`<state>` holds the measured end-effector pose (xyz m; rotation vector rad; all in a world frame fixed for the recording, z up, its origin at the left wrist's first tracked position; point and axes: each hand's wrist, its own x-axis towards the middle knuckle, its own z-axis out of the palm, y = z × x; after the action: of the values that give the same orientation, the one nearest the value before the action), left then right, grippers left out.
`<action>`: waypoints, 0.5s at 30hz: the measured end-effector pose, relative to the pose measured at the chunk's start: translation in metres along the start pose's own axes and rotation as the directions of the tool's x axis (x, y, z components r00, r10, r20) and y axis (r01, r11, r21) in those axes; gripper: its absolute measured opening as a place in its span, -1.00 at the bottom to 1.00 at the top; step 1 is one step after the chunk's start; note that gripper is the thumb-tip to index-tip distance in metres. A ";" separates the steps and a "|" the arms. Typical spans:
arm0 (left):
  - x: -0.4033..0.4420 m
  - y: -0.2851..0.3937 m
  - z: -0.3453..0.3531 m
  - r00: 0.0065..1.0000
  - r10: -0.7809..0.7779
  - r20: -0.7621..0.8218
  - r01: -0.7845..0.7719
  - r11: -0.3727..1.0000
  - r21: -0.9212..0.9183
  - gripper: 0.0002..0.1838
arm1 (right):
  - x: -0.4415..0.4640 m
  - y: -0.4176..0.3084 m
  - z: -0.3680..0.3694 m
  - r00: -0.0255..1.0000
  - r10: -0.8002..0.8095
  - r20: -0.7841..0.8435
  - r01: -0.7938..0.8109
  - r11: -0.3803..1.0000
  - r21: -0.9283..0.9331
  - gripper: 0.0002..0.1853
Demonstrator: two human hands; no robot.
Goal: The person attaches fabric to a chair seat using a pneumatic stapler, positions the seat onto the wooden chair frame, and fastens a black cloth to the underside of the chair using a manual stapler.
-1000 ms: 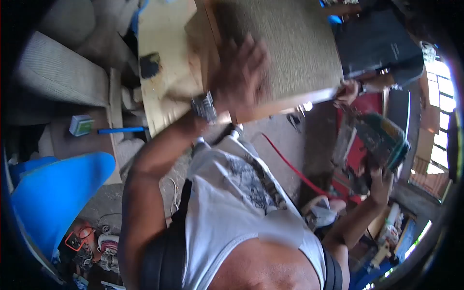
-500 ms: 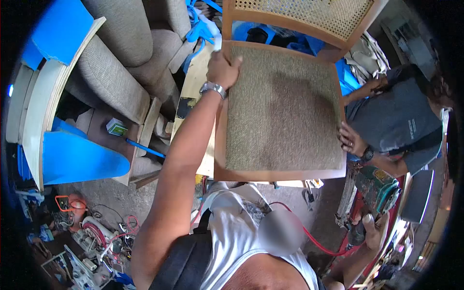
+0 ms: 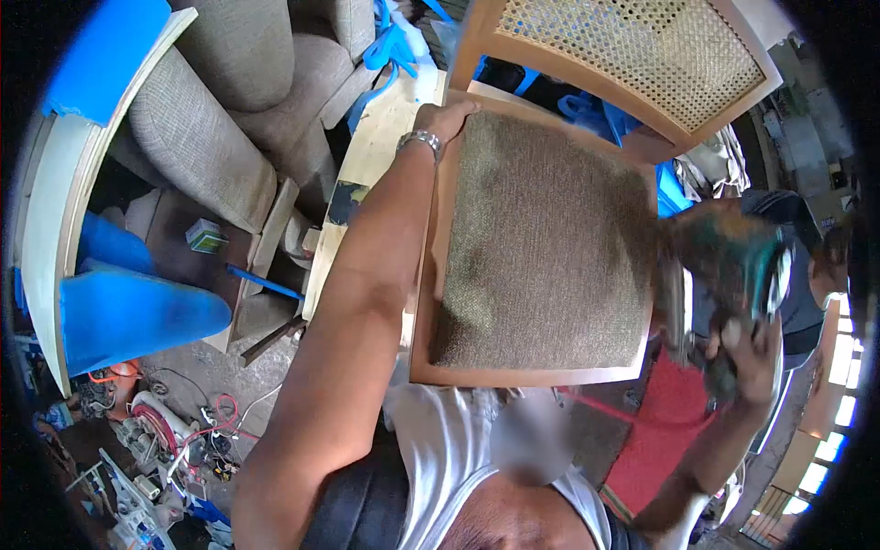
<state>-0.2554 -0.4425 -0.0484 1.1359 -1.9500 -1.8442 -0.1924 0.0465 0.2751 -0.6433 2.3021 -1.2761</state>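
Here, the left hand (image 3: 446, 124) clasps a cane-backed chair (image 3: 550, 247) while the right hand (image 3: 747, 353) grips a blurred teal tool (image 3: 738, 252) alongside.

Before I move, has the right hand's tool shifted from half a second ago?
Yes; judged against the pale board, the tool and right hand have shifted toward the view's top.
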 end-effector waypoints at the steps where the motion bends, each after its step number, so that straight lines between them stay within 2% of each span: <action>1: -0.014 0.009 -0.003 0.999 -0.044 -0.017 0.045 0.997 0.058 -0.33 | 0.023 -0.018 0.023 0.995 0.020 -0.101 -0.022 0.999 -0.027 -0.51; 2: -0.022 0.019 -0.004 0.997 -0.071 -0.038 0.075 0.991 0.115 -0.28 | 0.057 -0.037 0.034 0.998 0.059 0.027 -0.056 0.994 -0.096 -0.55; 3: -0.022 0.022 -0.008 0.998 -0.056 -0.029 0.059 0.993 0.107 -0.28 | 0.089 -0.051 0.054 0.995 0.011 0.095 0.007 0.981 -0.192 -0.58; 4: -0.022 0.019 -0.014 0.999 -0.012 0.045 0.006 0.990 0.138 -0.18 | 0.115 -0.057 0.071 0.994 -0.011 0.109 0.038 0.968 -0.250 -0.57; 5: -0.025 0.014 -0.019 0.993 0.022 0.116 -0.041 0.986 0.162 -0.08 | 0.142 -0.066 0.082 0.980 0.020 0.200 0.051 0.938 -0.342 -0.55; 6: -0.037 0.014 -0.020 0.993 0.025 0.118 -0.042 0.988 0.148 -0.08 | 0.165 -0.062 0.095 0.980 0.014 0.198 0.047 0.952 -0.301 -0.52; 7: -0.053 0.017 -0.020 0.996 0.063 0.065 -0.071 0.990 0.119 0.03 | 0.177 -0.078 0.117 0.980 0.028 0.198 0.029 0.960 -0.280 -0.51; 8: -0.066 0.016 -0.020 0.995 0.094 0.016 -0.095 0.991 0.094 0.13 | 0.199 -0.072 0.122 0.975 0.120 0.185 -0.051 0.939 -0.339 -0.49; 9: -0.076 0.010 -0.020 0.996 0.083 0.026 -0.085 0.993 0.086 0.13 | 0.203 -0.085 0.142 0.989 0.104 0.105 -0.063 0.938 -0.341 -0.49; 11: -0.093 -0.008 -0.020 0.964 0.258 0.072 -0.264 0.960 0.097 0.22 | 0.228 -0.079 0.155 0.978 0.149 0.149 -0.094 0.942 -0.322 -0.45; 13: -0.092 -0.012 -0.018 0.970 0.220 0.103 -0.233 0.963 0.134 0.22 | 0.249 -0.069 0.163 0.959 0.197 0.203 -0.129 0.944 -0.303 -0.40; 14: -0.090 -0.008 -0.020 0.968 0.220 0.119 -0.238 0.955 0.177 0.22 | 0.259 -0.066 0.164 0.954 0.220 0.205 -0.134 0.922 -0.364 -0.40; 15: -0.095 0.001 -0.025 0.976 0.161 0.149 -0.181 0.975 0.128 0.20 | 0.266 -0.063 0.166 0.948 0.243 0.207 -0.138 0.896 -0.423 -0.40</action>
<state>-0.1758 -0.3994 -0.0108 0.8636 -2.2095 -1.7613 -0.2993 -0.2480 0.2111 -0.6470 2.3528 -0.5863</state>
